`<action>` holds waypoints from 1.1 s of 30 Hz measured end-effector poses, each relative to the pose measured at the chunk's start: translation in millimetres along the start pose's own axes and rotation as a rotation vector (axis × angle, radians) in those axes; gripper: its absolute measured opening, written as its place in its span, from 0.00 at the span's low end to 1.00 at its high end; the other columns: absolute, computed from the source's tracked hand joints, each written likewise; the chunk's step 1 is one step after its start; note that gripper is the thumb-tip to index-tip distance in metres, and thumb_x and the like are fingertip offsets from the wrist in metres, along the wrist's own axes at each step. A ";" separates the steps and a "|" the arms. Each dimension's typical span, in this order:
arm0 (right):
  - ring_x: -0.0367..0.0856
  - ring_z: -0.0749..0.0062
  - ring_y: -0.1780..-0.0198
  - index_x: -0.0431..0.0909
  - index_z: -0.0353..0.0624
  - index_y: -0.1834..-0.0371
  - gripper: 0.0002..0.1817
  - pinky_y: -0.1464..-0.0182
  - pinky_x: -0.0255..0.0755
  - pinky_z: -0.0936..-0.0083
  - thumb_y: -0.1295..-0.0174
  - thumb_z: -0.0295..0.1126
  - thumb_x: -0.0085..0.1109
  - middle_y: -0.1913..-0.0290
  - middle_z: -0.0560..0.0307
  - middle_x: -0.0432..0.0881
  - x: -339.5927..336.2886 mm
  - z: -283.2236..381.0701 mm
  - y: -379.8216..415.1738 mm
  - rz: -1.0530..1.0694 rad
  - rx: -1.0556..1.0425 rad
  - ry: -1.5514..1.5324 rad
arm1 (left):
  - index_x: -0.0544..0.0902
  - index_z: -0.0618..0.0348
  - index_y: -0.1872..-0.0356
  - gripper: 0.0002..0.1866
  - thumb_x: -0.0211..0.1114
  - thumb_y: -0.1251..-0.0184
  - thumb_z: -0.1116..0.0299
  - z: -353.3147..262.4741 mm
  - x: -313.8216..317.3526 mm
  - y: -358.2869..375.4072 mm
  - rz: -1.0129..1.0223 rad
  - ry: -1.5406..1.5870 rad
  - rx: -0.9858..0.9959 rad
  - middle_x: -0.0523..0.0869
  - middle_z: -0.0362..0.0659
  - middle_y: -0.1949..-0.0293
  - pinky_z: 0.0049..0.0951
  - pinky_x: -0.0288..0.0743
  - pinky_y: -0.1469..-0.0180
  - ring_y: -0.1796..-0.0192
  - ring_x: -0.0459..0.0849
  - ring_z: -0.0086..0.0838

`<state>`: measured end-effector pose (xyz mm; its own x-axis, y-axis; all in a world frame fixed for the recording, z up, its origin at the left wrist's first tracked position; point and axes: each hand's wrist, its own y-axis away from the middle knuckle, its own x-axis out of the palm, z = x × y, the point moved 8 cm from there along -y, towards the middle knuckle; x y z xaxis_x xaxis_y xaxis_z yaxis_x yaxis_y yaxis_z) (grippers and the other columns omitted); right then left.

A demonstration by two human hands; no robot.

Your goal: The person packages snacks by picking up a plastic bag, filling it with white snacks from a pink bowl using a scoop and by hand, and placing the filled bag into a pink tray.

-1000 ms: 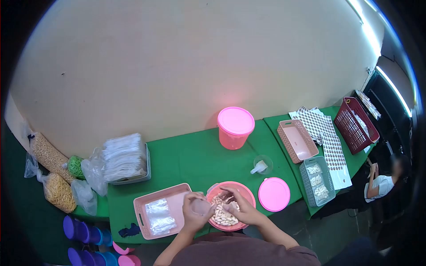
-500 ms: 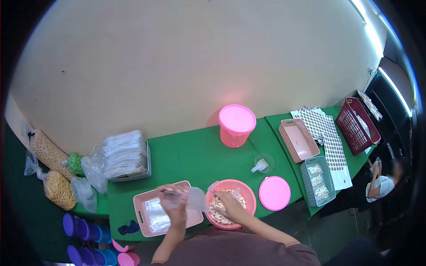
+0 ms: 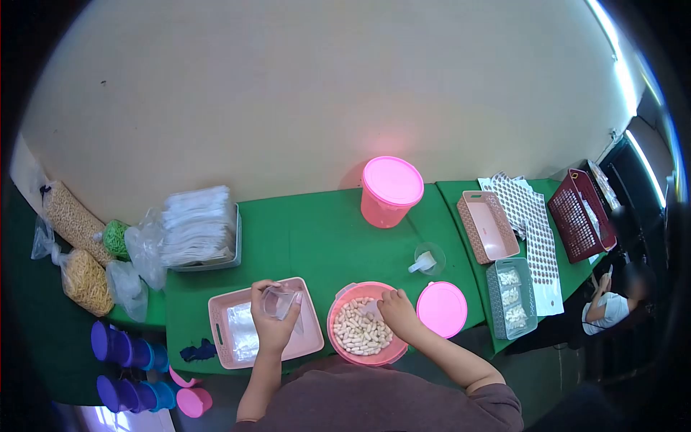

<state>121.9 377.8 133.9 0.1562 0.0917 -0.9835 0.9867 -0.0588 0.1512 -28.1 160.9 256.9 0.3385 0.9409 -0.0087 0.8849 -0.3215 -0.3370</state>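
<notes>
My left hand (image 3: 272, 327) is closed around a clear plastic bag (image 3: 279, 302), its mouth held open above the left pink basket (image 3: 312, 338). Flat clear bags (image 3: 243, 333) lie stacked in that basket. My right hand (image 3: 398, 315) reaches over the far right rim of the round pink tub (image 3: 397, 353), fingers closed. Just beside its fingertips shows a translucent scoop (image 3: 373, 309), mostly hidden by the hand. Pale, finger-shaped snack pieces (image 3: 360, 333) fill the tub's bottom. Right of the tub lies a pink lid (image 3: 442, 309).
A lidded pink bucket (image 3: 389, 194) stands at the back, near a clear bowl with a white scoop (image 3: 425, 261). Packed pouches sit in a grey basket (image 3: 529, 295), beside a pink basket (image 3: 486, 227) and label sheets (image 3: 541, 252). Another person (image 3: 612, 309) is at the far right.
My right hand has moved from among the pieces to the tub's far right side, onto the scoop. My left hand has drawn left and down with the bag, which now gapes open.
</notes>
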 end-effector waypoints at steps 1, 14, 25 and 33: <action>0.78 0.58 0.53 0.80 0.43 0.65 0.08 0.45 0.66 0.59 0.46 0.28 0.53 0.60 0.51 0.81 0.7 -2.5 0.0 -0.017 0.037 0.045 | 0.69 0.58 0.55 0.23 0.72 0.49 0.78 -1.3 2.5 0.5 0.004 0.019 0.002 0.75 0.42 0.60 0.30 0.72 0.47 0.55 0.78 0.28; 0.81 0.53 0.55 0.80 0.49 0.56 0.13 0.51 0.66 0.51 0.34 0.41 0.49 0.62 0.49 0.84 68.5 22.3 -4.2 0.327 -0.067 -0.634 | 0.73 0.60 0.55 0.22 0.73 0.51 0.75 -2.5 26.3 5.5 0.192 -0.087 -0.088 0.80 0.44 0.59 0.30 0.73 0.48 0.52 0.80 0.30; 0.81 0.48 0.62 0.80 0.34 0.58 0.14 0.60 0.73 0.62 0.36 0.36 0.55 0.65 0.41 0.83 -89.1 -49.3 63.3 0.009 0.188 -0.939 | 0.72 0.57 0.43 0.31 0.73 0.52 0.72 -7.0 109.3 23.8 0.790 -0.366 0.049 0.78 0.51 0.50 0.39 0.71 0.42 0.45 0.77 0.42; 0.80 0.56 0.67 0.78 0.33 0.60 0.10 0.63 0.72 0.66 0.39 0.29 0.57 0.69 0.45 0.81 -162.3 -78.3 108.5 -0.240 0.302 -0.897 | 0.62 0.54 0.34 0.44 0.74 0.56 0.74 -27.5 175.6 47.3 0.939 -0.378 0.387 0.74 0.53 0.45 0.43 0.69 0.42 0.42 0.73 0.49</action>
<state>207.1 434.3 317.8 -0.2620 -0.6487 -0.7145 0.9158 -0.4007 0.0280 82.0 308.0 265.3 0.6487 0.3300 -0.6858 0.1403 -0.9375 -0.3184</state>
